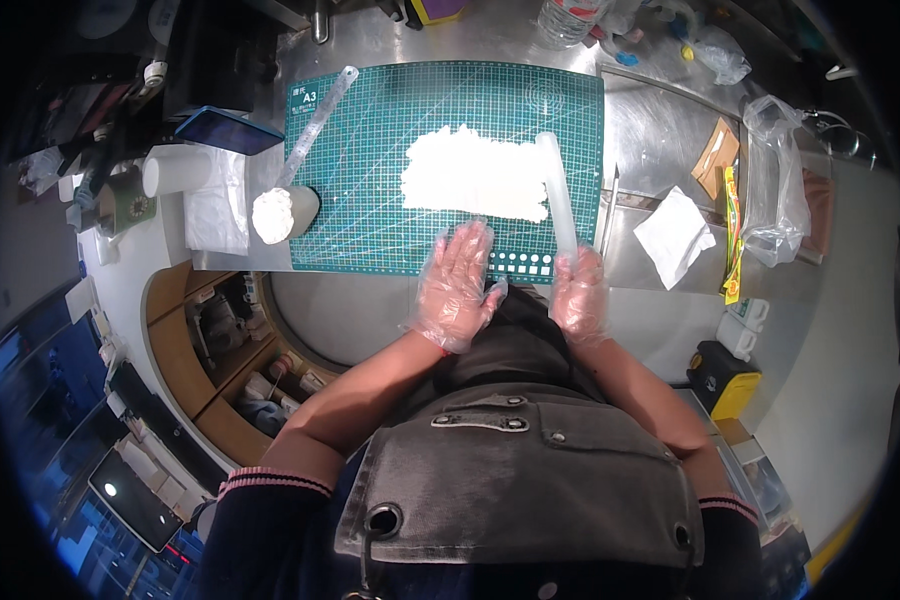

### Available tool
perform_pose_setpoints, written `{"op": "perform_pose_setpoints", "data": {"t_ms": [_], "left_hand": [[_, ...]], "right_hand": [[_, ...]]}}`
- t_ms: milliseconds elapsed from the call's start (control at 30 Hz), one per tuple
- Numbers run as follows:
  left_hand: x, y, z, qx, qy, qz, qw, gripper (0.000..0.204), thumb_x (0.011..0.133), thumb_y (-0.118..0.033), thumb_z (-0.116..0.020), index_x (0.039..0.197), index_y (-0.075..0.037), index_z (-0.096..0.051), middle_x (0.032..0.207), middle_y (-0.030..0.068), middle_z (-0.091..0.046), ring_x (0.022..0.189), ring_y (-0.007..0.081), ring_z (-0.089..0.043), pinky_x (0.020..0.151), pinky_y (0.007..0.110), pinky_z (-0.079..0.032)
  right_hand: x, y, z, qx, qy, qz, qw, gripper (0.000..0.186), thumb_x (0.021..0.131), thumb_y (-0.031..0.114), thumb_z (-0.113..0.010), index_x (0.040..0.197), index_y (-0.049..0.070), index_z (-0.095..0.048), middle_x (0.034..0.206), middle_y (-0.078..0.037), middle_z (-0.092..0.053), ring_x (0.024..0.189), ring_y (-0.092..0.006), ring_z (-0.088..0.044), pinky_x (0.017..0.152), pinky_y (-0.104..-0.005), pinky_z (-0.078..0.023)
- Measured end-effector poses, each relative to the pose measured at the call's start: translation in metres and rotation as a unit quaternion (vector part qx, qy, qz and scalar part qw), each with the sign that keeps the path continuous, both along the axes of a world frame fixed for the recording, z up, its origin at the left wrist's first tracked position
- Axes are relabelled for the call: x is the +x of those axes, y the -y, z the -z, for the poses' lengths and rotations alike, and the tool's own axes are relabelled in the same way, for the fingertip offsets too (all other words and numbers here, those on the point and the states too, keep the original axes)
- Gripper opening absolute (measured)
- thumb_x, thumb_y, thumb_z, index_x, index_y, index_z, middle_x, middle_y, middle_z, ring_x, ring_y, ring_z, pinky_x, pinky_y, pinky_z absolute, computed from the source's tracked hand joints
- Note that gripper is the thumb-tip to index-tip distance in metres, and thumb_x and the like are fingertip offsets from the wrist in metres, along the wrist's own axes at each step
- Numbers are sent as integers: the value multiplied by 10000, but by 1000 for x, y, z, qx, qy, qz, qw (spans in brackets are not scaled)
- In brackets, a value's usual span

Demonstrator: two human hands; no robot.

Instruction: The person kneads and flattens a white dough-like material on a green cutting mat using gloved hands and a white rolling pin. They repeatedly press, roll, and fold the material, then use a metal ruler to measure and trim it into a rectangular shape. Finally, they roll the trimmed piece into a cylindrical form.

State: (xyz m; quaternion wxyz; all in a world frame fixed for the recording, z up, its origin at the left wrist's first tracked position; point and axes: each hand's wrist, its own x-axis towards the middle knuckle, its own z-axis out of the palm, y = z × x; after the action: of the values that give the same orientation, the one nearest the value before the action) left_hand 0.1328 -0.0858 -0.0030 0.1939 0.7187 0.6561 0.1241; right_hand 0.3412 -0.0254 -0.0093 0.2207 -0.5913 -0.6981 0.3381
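A flat white sheet of dough-like material (475, 176) with ragged edges lies on the green cutting mat (370, 235). My left hand (455, 288), in a clear plastic glove, rests open at the mat's near edge, fingers stretched toward the sheet's lower edge. Also gloved, my right hand (580, 298) is closed round the near end of a translucent white rolling rod (558, 195). The rod points away from me along the sheet's right side. What the right fingers do under the rod is partly hidden.
On the mat's left are a clear ruler (320, 125) and a container with lumpy white stuff (286, 214). A phone (228, 130) stands behind it. Rightward lie a thin metal tool (611, 210), a white tissue (675, 237), a yellow packet (733, 235) and clear plastic bags (770, 170).
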Motion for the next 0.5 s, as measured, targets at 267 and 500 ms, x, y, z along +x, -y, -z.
{"op": "perform_pose_setpoints", "data": {"t_ms": [267, 500], "left_hand": [[-5, -54, 11, 19, -20, -76, 997, 795, 947, -359, -679, 1564, 46, -384, 1621, 241, -387, 1543, 379, -323, 1272, 554, -213], [-3, -74, 24, 24, -32, -93, 995, 869, 969, -468, -636, 1603, 34, -316, 1683, 224, -271, 1580, 360, -232, 1290, 530, -169]], "right_hand": [[4, -5, -7, -27, -32, -25, 999, 193, 989, 47, -572, 1146, -65, -573, 979, -290, -605, 847, -479, -588, 751, -522, -470], [7, -2, 3, 9, -32, -31, 999, 209, 996, 44, -564, 1171, -69, -549, 963, -281, -600, 815, -472, -576, 727, -523, -457]]}}
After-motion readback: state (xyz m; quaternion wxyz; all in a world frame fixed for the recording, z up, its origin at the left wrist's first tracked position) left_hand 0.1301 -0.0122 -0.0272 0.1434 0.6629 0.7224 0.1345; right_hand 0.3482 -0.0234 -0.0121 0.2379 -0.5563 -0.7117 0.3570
